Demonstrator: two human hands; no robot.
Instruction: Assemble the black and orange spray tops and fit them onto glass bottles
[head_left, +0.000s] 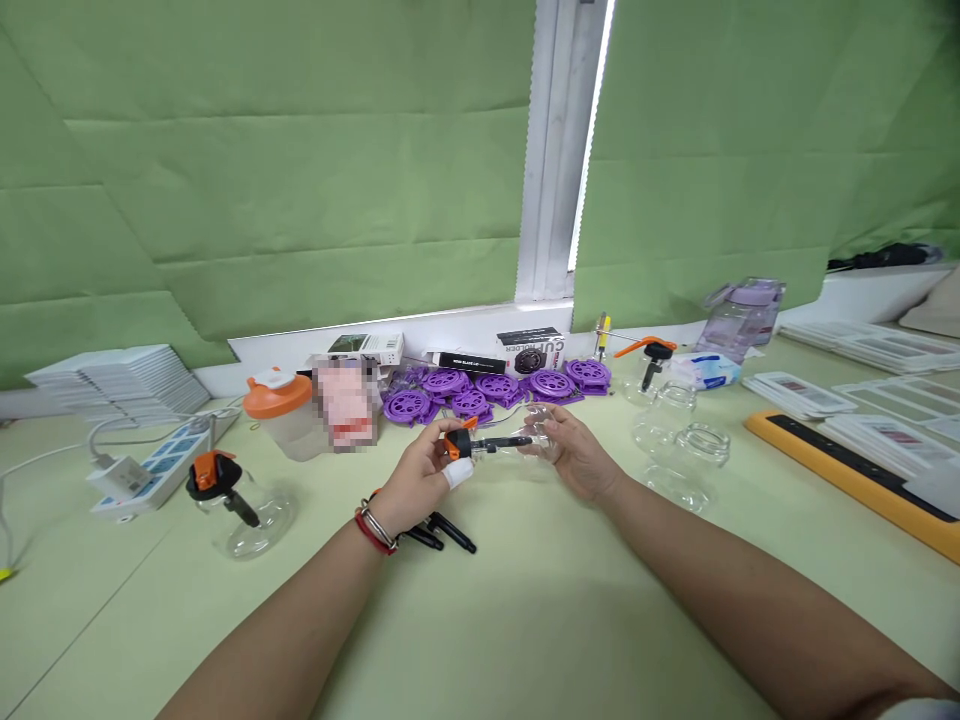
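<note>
Hands: left (420, 480) grips orange-black dispenser (480, 443) | right (574, 455) clasps glass bottle (541, 432)

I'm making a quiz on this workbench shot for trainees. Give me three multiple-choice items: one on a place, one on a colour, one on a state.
1. Where do the purple discs lie?
A. by the back wall, beyond the hands
B. on the orange ruler
C. in the left hand

2. What colour is the lid of the tub at the left?
A. blue
B. orange
C. black

3. How is the clear glass bottle in the right hand?
A. standing upright on the table
B. held off the table, on its side
C. broken

Answers:
1 A: the discs sit in a heap near the wall.
2 B: the lid is orange.
3 B: the left hand holds the orange-and-black pump top at its mouth.
</note>
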